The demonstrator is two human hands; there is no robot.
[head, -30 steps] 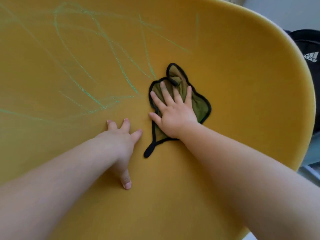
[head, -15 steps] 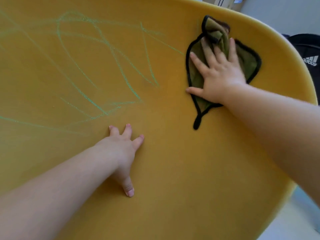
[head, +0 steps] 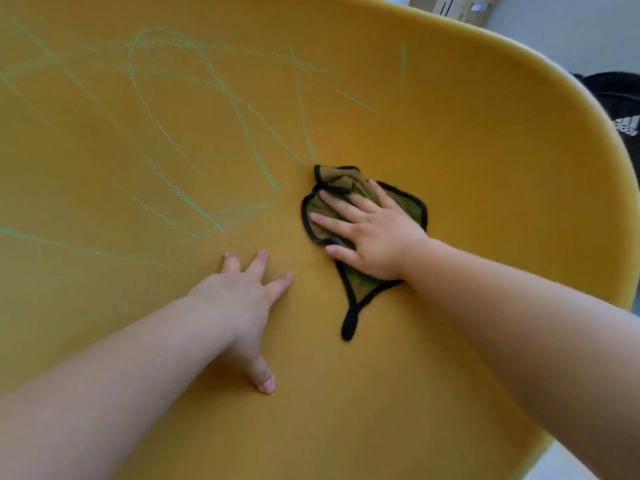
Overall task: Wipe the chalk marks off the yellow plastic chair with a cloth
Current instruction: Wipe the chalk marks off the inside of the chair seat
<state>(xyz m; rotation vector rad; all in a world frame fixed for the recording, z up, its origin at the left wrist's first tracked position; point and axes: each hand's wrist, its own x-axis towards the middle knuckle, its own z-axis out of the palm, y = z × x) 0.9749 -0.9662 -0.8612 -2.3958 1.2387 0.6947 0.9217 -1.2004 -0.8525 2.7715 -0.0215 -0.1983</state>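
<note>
Yellow plastic chair (head: 450, 150): smooth, matte moulded shell w/ a curved, rounded rim; fills nearly the whole view.

Chalk marks (head: 194, 206): pale green, grainy, thin looping scribbles across the left & far-centre of the shell, plus one short stroke near the far-right rim.

Cloth (head: 362, 284): soft olive-green fabric w/ a black stitched hem, rumpled & bunched at its far end, roughly leaf-shaped. Lies flat on the shell right of centre, just beside the nearest ends of the scribbles. Long axis runs far-to-near; narrows to a thin black tail pointing at the near edge of the chair.

Right grip (head: 374, 237): spread wide, fingers straight & fanned toward the far left, palm pressing down on the cloth's mid part, thumb tip at the hem on the left side. Nothing curled round the fabric, only flat pressure.

Left grip (head: 239, 299): also flat & spread, resting on bare plastic just left of the cloth, not touching it, thumb angled toward the near edge; holds nothing.

Beyond the right rim: black bag (head: 620, 109) w/ a white logo. Beyond the far rim: cardboard boxes (head: 446, 5), partly cut off.
</note>
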